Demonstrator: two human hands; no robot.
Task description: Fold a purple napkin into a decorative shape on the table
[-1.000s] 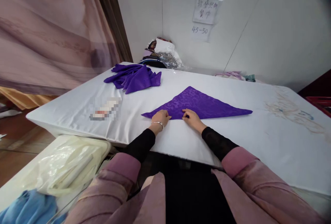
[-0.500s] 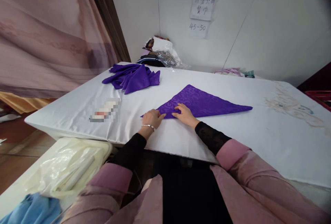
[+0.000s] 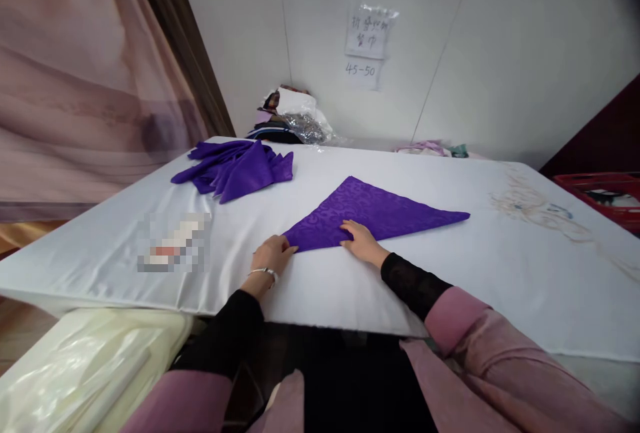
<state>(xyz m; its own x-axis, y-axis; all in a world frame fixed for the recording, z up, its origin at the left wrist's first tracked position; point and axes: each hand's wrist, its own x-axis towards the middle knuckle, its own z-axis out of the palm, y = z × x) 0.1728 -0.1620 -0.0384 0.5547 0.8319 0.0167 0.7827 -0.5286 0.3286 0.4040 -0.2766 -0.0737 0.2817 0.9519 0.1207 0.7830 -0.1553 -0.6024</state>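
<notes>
The left hand [image 3: 274, 254] covers the left corner of the purple cloth [image 3: 385, 214], thumb at the near edge; whether the fingers are closed on the fabric cannot be determined. A bracelet [image 3: 265, 273] encircles the left wrist. The right hand [image 3: 362, 242] rests on the cloth near the middle of its near edge, fingers slightly bent, thumb and forefinger apart, grasping nothing. The cloth lies flat in a triangle on the white tablecloth [image 3: 320, 293], long edge toward the person, peak pointing away. A heap of purple cloths [image 3: 240, 169] lies beyond it to the left; nearer the person on that side is a pixelated item [image 3: 175, 243], not identifiable. Embroidery [image 3: 540, 209] marks the tablecloth at right. A stack of fabrics [image 3: 287, 116] sits at the far edge, against the wall [image 3: 240, 33]. Two paper signs hang there, the lower sign [image 3: 361, 71] reading "45-50".
</notes>
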